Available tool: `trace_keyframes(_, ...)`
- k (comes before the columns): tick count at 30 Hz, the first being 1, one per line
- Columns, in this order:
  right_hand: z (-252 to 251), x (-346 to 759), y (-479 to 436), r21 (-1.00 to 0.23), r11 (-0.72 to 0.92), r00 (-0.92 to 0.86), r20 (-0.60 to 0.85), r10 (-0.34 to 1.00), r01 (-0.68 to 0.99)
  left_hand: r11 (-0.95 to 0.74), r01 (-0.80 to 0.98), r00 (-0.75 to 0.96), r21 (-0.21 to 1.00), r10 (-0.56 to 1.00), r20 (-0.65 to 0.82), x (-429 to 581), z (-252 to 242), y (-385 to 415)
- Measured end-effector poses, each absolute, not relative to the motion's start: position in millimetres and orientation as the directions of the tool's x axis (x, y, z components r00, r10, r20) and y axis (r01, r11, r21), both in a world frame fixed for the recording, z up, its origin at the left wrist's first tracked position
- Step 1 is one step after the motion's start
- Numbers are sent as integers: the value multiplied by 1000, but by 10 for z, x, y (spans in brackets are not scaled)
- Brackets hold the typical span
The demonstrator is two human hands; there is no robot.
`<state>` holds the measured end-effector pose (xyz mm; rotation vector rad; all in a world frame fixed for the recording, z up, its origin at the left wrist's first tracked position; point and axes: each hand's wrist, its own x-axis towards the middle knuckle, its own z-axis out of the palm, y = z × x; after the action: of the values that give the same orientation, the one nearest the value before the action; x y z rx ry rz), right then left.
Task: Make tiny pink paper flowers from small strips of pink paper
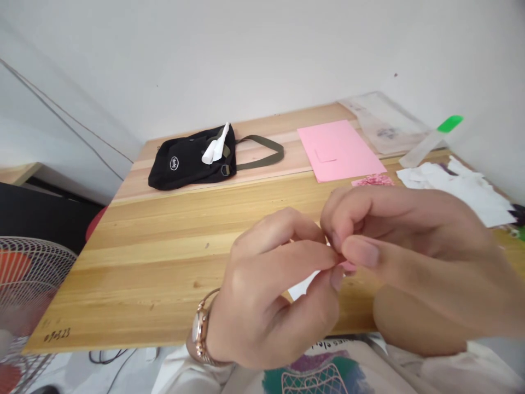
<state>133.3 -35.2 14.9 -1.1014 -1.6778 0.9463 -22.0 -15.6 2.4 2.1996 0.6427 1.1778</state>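
Observation:
My left hand (279, 290), with a watch (199, 326) on its wrist, is closed in a pinch above the table's front part. My right hand (414, 251) meets it fingertip to fingertip, also pinched. Whatever the fingers hold is too small and too covered to name. A bit of pink (348, 266) shows just below the touching fingertips; I cannot tell if it is held or lies beneath. Behind the left fingers, a white piece like paper (302, 285) is partly visible, mostly hidden by the hand.
On the wooden table (164, 262) lie a black bag (184, 158) with white paper (215, 148) on it, a pink sheet (340, 148), pink shreds (375, 180), crumpled white paper (463, 189) and a green-capped clear tube (426, 143). A fan (33, 284) stands left.

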Motion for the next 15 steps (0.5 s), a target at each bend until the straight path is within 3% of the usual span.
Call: trace_keyframes(15,131,1319,-377,-891,342,-181,298,937,300,-726,161,472,669,652,593,-219,-1,-158)
